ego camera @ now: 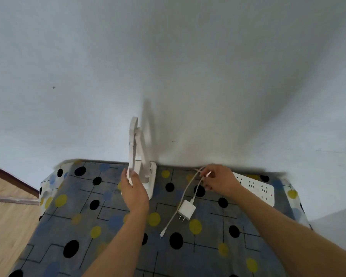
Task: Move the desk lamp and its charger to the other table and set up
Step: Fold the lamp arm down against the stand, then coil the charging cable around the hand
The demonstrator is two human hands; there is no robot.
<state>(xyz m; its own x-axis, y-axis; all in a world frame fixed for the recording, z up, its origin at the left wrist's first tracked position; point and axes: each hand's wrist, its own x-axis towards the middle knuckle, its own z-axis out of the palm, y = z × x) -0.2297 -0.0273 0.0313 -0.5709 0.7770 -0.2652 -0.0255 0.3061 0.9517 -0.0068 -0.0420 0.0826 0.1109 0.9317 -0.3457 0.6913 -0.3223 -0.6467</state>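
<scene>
Lamp (140,156) stands on the patterned table (88,226), my left hand (134,192) cupping its head. My right hand (218,180) pinches the cable (185,192); I judge plugging the charger (186,211) into the power strip (256,186) remains.

No readable text, brand, number or sign anywhere. Blank white casing on the charger (186,210) near the middle of the worktop (112,244). Blank too on the desk lamp (142,156) at the far edge. Only socket slots and a small red dot, too small to read, on the power strip (256,186) toward the far right corner. Dots and lines, no lettering, on the patterned cloth.
</scene>
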